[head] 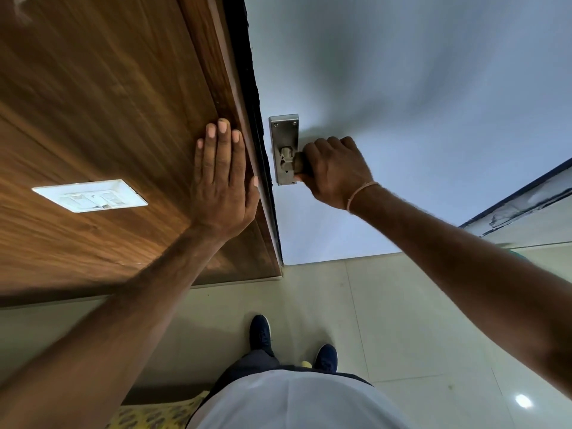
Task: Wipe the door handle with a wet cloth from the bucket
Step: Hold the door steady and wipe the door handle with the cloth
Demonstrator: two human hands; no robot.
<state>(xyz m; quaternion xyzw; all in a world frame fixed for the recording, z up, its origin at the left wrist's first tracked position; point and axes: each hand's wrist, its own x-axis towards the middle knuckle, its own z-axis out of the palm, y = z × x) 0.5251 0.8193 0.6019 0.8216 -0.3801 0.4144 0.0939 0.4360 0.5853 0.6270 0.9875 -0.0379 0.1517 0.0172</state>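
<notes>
- Ok so the view looks steeply down a pale bluish-white door [402,88], with a brown wood-grain wall panel [93,88] to its left and a dark gap running between the 2.
- A white switch plate [89,195] sits on the wood panel, well left of the door edge.
- Floor is glossy cream tile [387,320]. The person's 2 dark blue shoes [261,334] stand on it close to the door, and a yellow patterned mat [154,413] peeks in at the bottom left.
- Far right there's a dark-edged, scuffed white frame or ledge [526,199]; can't tell what it actually is.
- Left hand [223,184] is flat on the wood panel, palm down, fingers straight and close together pointing up along the panel, thumb side right by the panel's edge. It's holding nothing.
- Right hand [335,173] is curled into a fist around the lever of the door handle [298,162], knuckles up, arm reaching in from the lower right. There's a thin pale thread band [362,195] on that wrist.
- The handle sits on the door's left edge, mounted on a steel backplate [284,131] whose long axis runs up and down the door. The lever sticks out sideways from the plate toward the right, so roughly crosswise to the plate, but most of it is buried in the fist.
- I can't make out any cloth in that hand, the grip hides too much to tell.
</notes>
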